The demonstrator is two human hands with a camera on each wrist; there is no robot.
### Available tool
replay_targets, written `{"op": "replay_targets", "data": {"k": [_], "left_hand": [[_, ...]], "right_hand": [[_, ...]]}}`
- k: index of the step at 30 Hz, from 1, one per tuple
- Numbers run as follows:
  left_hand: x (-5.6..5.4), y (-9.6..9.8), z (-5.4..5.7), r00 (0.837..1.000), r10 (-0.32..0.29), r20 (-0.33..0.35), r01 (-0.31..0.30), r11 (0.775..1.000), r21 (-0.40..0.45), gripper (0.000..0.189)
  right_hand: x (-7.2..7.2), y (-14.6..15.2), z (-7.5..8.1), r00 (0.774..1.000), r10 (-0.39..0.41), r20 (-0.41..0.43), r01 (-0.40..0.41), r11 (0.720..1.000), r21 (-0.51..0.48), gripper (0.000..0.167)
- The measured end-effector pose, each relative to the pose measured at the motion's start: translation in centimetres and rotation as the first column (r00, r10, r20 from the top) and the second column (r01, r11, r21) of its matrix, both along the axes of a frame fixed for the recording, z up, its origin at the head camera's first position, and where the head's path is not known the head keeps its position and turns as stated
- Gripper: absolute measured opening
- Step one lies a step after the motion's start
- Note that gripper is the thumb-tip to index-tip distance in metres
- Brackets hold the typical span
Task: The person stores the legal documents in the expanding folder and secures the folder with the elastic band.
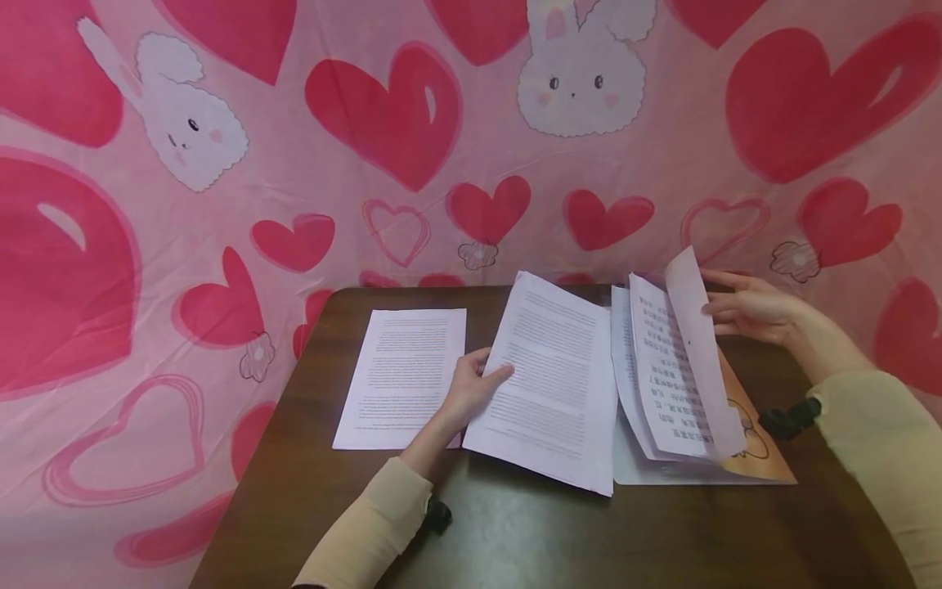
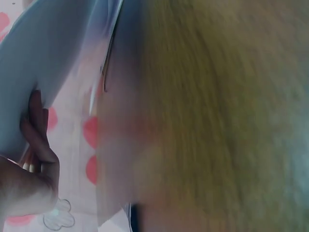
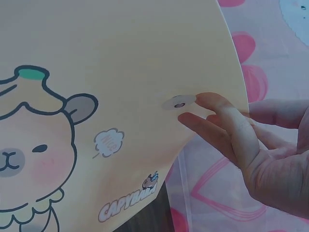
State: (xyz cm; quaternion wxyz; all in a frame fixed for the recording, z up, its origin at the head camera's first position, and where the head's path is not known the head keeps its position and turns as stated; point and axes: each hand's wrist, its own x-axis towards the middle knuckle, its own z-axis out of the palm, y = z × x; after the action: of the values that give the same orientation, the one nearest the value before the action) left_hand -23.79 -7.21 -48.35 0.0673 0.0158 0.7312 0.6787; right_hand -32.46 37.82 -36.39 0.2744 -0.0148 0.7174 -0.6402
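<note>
My left hand (image 1: 471,384) grips a stack of printed paper (image 1: 548,376) by its left edge, thumb on top and fingers underneath. The stack is tilted over the middle of the table. In the left wrist view, the fingers of the left hand (image 2: 41,145) lie against the back of the pale paper. My right hand (image 1: 758,309) is at the raised pale flap of a folder (image 1: 758,454). The right wrist view shows its orange cartoon side, a round snap button (image 3: 178,104), and two fingertips of the right hand (image 3: 241,140) close to that button.
Another printed sheet (image 1: 405,376) lies flat at the left of the dark wooden table (image 1: 515,544). Large-print pages (image 1: 662,368) lie inside the folder on the right. Behind the table hangs a pink cloth (image 1: 346,147) with hearts and rabbits.
</note>
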Motion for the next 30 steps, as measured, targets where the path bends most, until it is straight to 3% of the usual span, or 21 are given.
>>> {"op": "replay_targets", "data": {"k": [15,30], "left_hand": [[-0.1,3.4,-0.4,0.995,0.103,-0.011,-0.103,0.994,0.044,0.039],[-0.9,5.2,-0.6,0.99,0.137,0.009,-0.138,0.986,0.094,0.037]], "right_hand": [[0.2,-0.3,0.0,1.0,-0.004,0.019,0.004,0.999,-0.034,0.094],[0.0,-0.3,-0.1,1.0,0.013,-0.001,-0.013,1.0,0.014,0.094]]}}
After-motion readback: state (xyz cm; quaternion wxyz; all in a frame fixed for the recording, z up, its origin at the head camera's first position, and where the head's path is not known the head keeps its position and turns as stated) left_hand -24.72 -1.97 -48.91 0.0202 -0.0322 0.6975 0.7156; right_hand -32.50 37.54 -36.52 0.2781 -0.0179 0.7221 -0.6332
